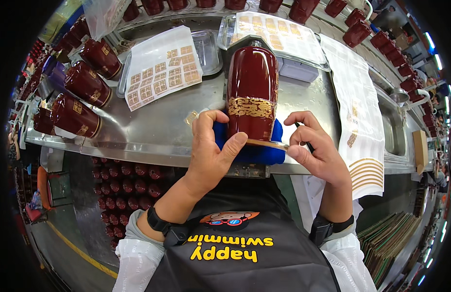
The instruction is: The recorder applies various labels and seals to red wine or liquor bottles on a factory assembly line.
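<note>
While the left grip (209, 151) spreads beside the jar (252, 75), the right (314, 148) pinches gold trim (267, 143).

Metal sink (393, 129) at right, brown cardboard piece (420, 151) upright just beside it, stacked thin boards (388, 248) at lower right; orange chair (43, 185) at far left, yellow line (80, 249) on the floor (79, 221); lit lamps (438, 62) along the right rim

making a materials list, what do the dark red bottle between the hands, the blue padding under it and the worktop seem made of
Dark red bottle: glazed ceramic or coated glass, can't tell which; sharp highlights show a glossy finish. Blue padding: probably fabric, soft and matte. Worktop: likely stainless steel, grey with streaky reflections.
</note>
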`<state>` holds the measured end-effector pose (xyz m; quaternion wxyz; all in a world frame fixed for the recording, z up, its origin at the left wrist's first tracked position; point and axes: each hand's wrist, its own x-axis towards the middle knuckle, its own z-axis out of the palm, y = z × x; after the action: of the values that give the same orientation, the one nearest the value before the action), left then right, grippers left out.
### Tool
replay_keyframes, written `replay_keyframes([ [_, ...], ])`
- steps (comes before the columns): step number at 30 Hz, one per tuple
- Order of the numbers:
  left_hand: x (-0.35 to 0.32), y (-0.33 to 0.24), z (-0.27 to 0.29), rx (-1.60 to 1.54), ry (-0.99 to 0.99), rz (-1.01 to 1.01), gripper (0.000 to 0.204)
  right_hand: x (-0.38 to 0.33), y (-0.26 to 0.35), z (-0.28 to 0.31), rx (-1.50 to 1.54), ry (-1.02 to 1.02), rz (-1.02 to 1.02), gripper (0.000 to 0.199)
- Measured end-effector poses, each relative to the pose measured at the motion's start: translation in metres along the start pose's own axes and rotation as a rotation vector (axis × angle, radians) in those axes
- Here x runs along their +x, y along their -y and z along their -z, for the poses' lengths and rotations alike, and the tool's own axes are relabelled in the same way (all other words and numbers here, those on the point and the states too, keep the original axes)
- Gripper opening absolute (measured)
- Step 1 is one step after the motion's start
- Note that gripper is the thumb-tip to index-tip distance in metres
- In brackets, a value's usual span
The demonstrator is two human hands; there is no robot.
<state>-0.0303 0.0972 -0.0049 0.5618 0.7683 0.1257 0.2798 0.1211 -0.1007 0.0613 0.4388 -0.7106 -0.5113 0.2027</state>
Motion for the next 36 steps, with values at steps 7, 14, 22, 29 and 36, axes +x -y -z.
replay_keyframes([
  [7, -0.005, 0.003, 0.006, -0.057, -0.110, -0.182, 0.038, 0.001, -0.006, -0.006, 0.015, -0.030, -0.006, 0.023],
  [14, -0.005, -0.005, 0.019, 0.439, -0.039, -0.789, 0.016, 0.001, -0.007, -0.008, 0.104, -0.025, -0.026, 0.018],
  [22, 0.000, -0.001, 0.026, 0.558, 0.061, -0.947, 0.024, 0.000, -0.002, 0.003, 0.278, 0.021, -0.034, 0.019],
  [29, 0.009, -0.004, 0.029, 0.582, 0.081, -1.014, 0.019, -0.003, -0.012, 0.000, 0.241, 0.053, -0.045, 0.024],
  [36, 0.023, -0.009, 0.030, 0.622, 0.196, -1.151, 0.023, -0.002, -0.017, -0.002, 0.317, 0.047, -0.103, 0.020],
])
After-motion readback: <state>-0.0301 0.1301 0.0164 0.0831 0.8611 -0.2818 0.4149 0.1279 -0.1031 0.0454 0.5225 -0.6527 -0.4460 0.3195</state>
